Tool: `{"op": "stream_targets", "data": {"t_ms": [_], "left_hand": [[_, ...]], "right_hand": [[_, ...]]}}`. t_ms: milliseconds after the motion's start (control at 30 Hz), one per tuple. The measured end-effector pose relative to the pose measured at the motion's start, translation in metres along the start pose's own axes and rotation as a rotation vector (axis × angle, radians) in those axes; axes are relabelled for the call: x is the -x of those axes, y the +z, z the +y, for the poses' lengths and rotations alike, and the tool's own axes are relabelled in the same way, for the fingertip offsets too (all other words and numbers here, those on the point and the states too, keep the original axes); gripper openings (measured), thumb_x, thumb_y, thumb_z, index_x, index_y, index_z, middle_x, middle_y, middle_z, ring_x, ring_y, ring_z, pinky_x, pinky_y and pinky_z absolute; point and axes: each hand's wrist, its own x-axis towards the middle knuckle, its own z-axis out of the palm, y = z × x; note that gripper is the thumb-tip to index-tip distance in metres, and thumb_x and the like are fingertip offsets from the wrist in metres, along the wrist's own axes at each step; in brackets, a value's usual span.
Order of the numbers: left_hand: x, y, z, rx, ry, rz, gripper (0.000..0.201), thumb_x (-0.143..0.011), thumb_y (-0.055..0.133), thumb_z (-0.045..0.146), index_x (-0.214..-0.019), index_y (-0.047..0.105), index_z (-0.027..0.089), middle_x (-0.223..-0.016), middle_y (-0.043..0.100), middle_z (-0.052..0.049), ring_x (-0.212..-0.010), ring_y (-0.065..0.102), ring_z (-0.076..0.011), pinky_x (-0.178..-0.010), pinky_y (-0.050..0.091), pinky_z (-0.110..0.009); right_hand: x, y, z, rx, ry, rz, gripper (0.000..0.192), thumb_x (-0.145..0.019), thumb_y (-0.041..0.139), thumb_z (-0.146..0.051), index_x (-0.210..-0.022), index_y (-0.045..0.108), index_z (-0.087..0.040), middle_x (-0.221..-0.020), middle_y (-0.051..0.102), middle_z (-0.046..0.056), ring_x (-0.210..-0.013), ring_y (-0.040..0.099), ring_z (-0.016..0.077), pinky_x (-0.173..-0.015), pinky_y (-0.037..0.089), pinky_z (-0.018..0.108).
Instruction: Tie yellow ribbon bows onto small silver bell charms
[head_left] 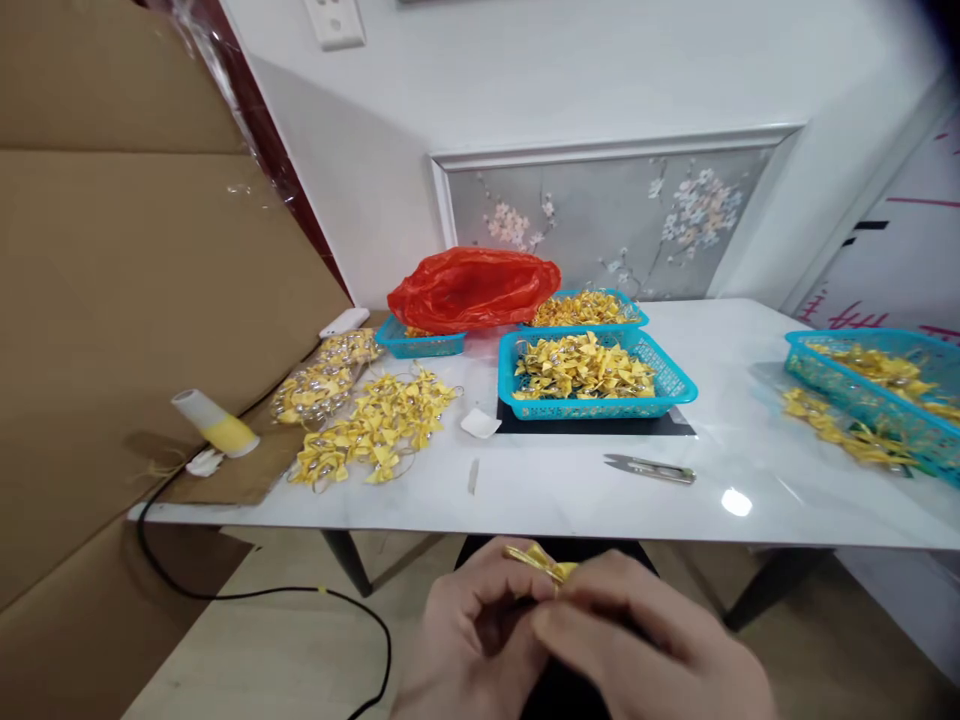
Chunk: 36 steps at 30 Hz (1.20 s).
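Low in the view, in front of the table's edge, my left hand (pixel 480 620) pinches a small yellow ribbon bow (pixel 536 556) between thumb and forefinger. Against it, my right hand (pixel 637 630) has thumb and forefinger pressed together at the bow's lower right end. Fingers cover much of the bow, and any thread at the right fingertips is too small to make out. Beyond the hands on the white table lie thread snips (pixel 651 468). A blue basket (pixel 600 408) of similar yellow bows with shiny beads stands behind them.
A loose pile of yellow bows (pixel 382 420) lies left, beside bagged ones (pixel 319 385) and a thread cone (pixel 217 425). A red plastic bag (pixel 476 290) rests on a rear basket. Another blue basket (pixel 847 385) stands right. A black cable (pixel 262 592) hangs at left.
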Motion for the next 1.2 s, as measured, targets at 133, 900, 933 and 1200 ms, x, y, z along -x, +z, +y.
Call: {"op": "stream_targets", "data": {"t_ms": [133,900,933,1200], "left_hand": [[0.003,-0.005,-0.003,-0.093,0.014,0.031,0.009,-0.083,0.071,0.022,-0.074,0.076,0.021,-0.084,0.069,-0.001,-0.077,0.061,-0.0142,-0.072,0.049,-0.02],[0.004,0.001,-0.009,-0.104,-0.064,0.177,0.019,-0.082,0.071,0.036,-0.075,0.069,0.019,-0.07,0.067,0.0,-0.067,0.057,-0.013,-0.062,0.046,-0.019],[0.005,0.003,-0.009,-0.1,-0.062,0.196,0.019,-0.08,0.073,0.036,-0.074,0.07,0.019,-0.07,0.067,0.0,-0.066,0.057,-0.0127,-0.062,0.046,-0.018],[0.006,0.007,-0.005,-0.116,-0.052,0.253,0.015,-0.078,0.074,0.032,-0.071,0.07,0.019,-0.067,0.068,0.001,-0.064,0.058,-0.0124,-0.06,0.046,-0.017]], "right_hand": [[-0.003,-0.006,0.017,0.136,-0.161,-0.025,0.028,-0.094,0.044,-0.002,-0.103,0.066,-0.018,-0.088,0.066,0.007,-0.073,0.065,0.0161,-0.059,0.056,0.022],[-0.007,-0.01,0.021,0.334,-0.202,-0.102,0.041,-0.104,0.027,-0.013,-0.09,0.065,-0.017,-0.08,0.059,0.006,-0.07,0.053,0.0175,-0.057,0.038,0.029],[-0.007,-0.009,0.021,0.35,-0.204,-0.09,0.042,-0.104,0.026,-0.013,-0.091,0.066,-0.017,-0.08,0.059,0.006,-0.07,0.053,0.0179,-0.057,0.038,0.03],[-0.011,-0.012,0.019,0.397,-0.268,-0.089,0.046,-0.105,0.026,-0.015,-0.086,0.067,-0.015,-0.074,0.058,0.006,-0.064,0.051,0.0177,-0.055,0.041,0.029]]}}
